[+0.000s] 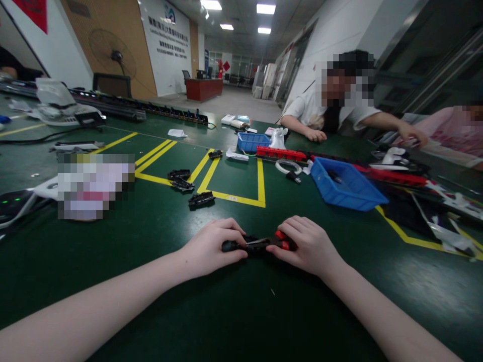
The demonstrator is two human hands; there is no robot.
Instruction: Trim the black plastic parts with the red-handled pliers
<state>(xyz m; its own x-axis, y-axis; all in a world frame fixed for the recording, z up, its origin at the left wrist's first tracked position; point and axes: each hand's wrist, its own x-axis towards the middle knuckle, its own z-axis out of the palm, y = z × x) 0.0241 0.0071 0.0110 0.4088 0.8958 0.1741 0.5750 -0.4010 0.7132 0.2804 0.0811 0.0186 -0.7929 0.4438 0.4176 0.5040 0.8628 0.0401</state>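
My left hand (215,246) is closed around a small black part (231,246), its thumb and fingers pinching the part from both sides. From the right, my right hand (307,246) grips pliers with red handles (282,243). The dark jaws point left and meet the black part between my hands, just above the green table. Exactly what the jaws bite on is too small to make out. Farther out lie similar black parts (202,199), several of them, around the yellow tape lines.
A blue bin (345,186) stands at the right, a smaller blue basket (253,141) farther back. Red strips (281,153) and a white cable coil (289,166) lie between them. A co-worker (332,108) sits across the table. At left is a pixelated object (96,188).
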